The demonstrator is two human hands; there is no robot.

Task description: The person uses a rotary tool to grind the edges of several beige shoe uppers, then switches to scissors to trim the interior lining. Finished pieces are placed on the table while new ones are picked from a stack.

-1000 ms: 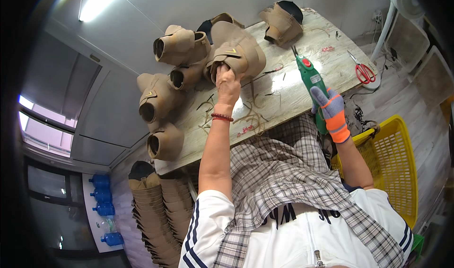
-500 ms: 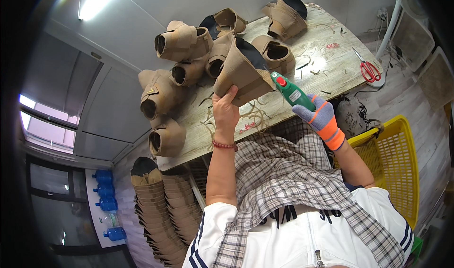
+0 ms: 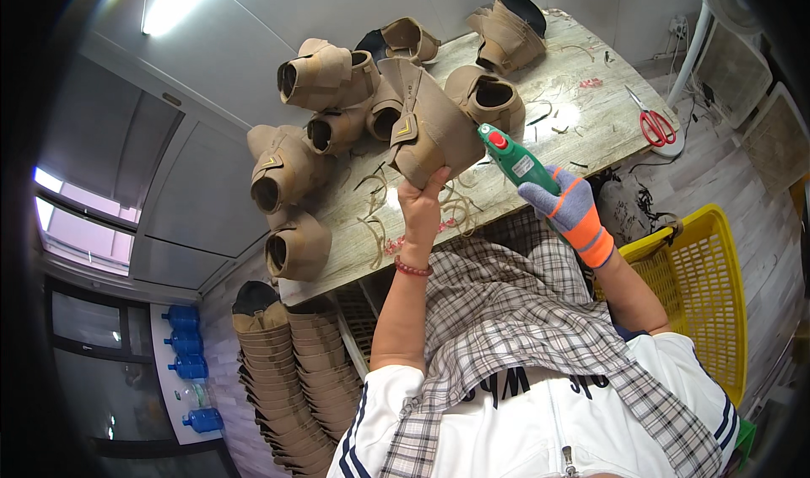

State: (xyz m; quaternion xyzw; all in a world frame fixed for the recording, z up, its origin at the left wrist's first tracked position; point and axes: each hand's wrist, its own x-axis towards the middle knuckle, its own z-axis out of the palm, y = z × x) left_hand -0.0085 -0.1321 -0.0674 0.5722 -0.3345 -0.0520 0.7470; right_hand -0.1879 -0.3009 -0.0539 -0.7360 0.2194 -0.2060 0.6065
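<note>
My left hand (image 3: 419,203) grips a tan boot upper (image 3: 430,124) by its lower edge and holds it raised over the wooden workbench (image 3: 582,111). My right hand (image 3: 565,208), in a grey and orange glove, holds a green handheld tool (image 3: 515,159) with a red button. The tool's tip sits right beside the upper's right edge. More tan boot uppers (image 3: 325,77) lie piled on the bench behind it.
Red-handled scissors (image 3: 652,124) lie at the bench's right end. A yellow plastic basket (image 3: 704,297) stands at my right. Stacked tan uppers (image 3: 283,377) sit below the bench at left. Blue water bottles (image 3: 186,343) stand further left. Thread scraps litter the bench.
My left hand has picked one upper off the pile and lifted it toward me. My right hand has brought the green tool from the bench across to the upper's edge.
</note>
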